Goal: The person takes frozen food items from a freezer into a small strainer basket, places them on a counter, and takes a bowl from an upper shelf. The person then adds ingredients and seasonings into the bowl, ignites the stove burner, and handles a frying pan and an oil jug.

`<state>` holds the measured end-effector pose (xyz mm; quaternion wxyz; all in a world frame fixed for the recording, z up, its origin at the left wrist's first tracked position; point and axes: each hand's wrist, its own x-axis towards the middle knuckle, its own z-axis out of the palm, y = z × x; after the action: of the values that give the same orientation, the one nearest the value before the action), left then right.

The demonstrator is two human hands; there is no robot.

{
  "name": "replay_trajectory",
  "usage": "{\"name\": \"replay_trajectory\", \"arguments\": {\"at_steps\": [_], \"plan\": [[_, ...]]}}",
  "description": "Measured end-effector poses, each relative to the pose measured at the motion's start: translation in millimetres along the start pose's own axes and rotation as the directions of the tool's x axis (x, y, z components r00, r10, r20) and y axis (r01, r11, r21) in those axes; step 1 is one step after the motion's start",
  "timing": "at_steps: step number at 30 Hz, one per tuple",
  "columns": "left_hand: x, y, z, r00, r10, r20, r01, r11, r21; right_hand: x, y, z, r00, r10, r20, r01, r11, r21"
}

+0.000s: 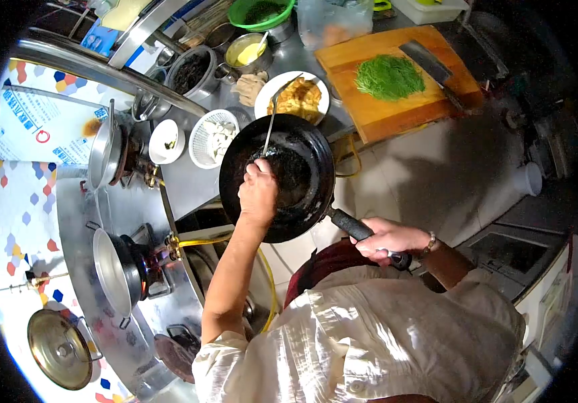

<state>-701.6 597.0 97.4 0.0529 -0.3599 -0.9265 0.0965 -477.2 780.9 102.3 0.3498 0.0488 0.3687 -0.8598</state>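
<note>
My right hand (389, 242) is wrapped round the dark handle (350, 225) of a black wok (302, 195), which it holds in front of my body. Above the wok, my left hand (258, 191) is closed on a long thin metal utensil (271, 127). That utensil reaches past the wok's far rim to a white plate (262, 94) of yellow-brown pieces that look like scrambled egg (300, 99). I cannot make out the utensil's working end. The wok's dark inside has a wet shine, and its far edge overlaps the near side of the plate.
A wooden board (342, 64) carries shredded greens (388, 77) and a cleaver (426, 62). Beside the plate stand a white basket (195, 144) of pale pieces and a white bowl (161, 151). At left, a pan (115, 272) sits over a lit burner (158, 265). A yellow hose (201, 242) runs nearby.
</note>
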Motion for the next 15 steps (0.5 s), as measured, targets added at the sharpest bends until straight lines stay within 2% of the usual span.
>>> {"name": "replay_trajectory", "arguments": {"at_steps": [4, 6, 8, 10, 11, 12, 13, 14, 15], "plan": [[0.0, 5.8, -5.6, 0.997, -0.078, -0.017, 0.077, 0.995, -0.056, -0.2, -9.7, -5.9, 0.999, 0.038, -0.035, -0.04, 0.997, -0.063], [-1.3, 2.2, -0.5, 0.999, -0.043, 0.013, 0.044, 0.995, -0.086, 0.8, -12.6, -10.0, 0.998, 0.057, -0.008, -0.058, 0.995, -0.077], [-3.1, 4.5, -10.2, 0.997, -0.073, -0.017, 0.07, 0.989, -0.128, -0.8, -20.2, -8.3, 0.999, 0.052, -0.005, -0.052, 0.998, -0.046], [-12.4, 7.6, -13.2, 0.985, -0.105, -0.135, 0.073, 0.971, -0.227, -1.3, -19.4, -5.8, 0.997, 0.073, 0.009, -0.073, 0.997, -0.009], [-14.2, 4.7, -11.1, 0.986, -0.046, -0.158, 0.013, 0.979, -0.202, -2.4, -18.6, -5.7, 0.998, 0.061, -0.002, -0.061, 0.998, -0.017], [-14.6, 1.4, -10.6, 1.0, -0.021, -0.002, 0.02, 0.987, -0.162, -2.4, -19.2, -5.6, 0.999, 0.054, -0.01, -0.054, 0.998, -0.027], [-16.1, 0.1, -11.6, 0.999, -0.047, 0.008, 0.047, 0.978, -0.202, -2.6, -22.5, -3.3, 0.999, 0.042, 0.01, -0.042, 0.999, 0.033], [-17.7, 0.6, -13.7, 0.998, -0.066, 0.009, 0.066, 0.969, -0.238, -5.7, -24.3, 2.4, 0.995, 0.06, -0.079, -0.056, 0.997, 0.058], [-23.0, 2.5, -18.5, 0.992, -0.098, -0.078, 0.073, 0.959, -0.275, -6.5, -24.0, 3.5, 0.995, 0.065, -0.071, -0.061, 0.996, 0.061]]}}
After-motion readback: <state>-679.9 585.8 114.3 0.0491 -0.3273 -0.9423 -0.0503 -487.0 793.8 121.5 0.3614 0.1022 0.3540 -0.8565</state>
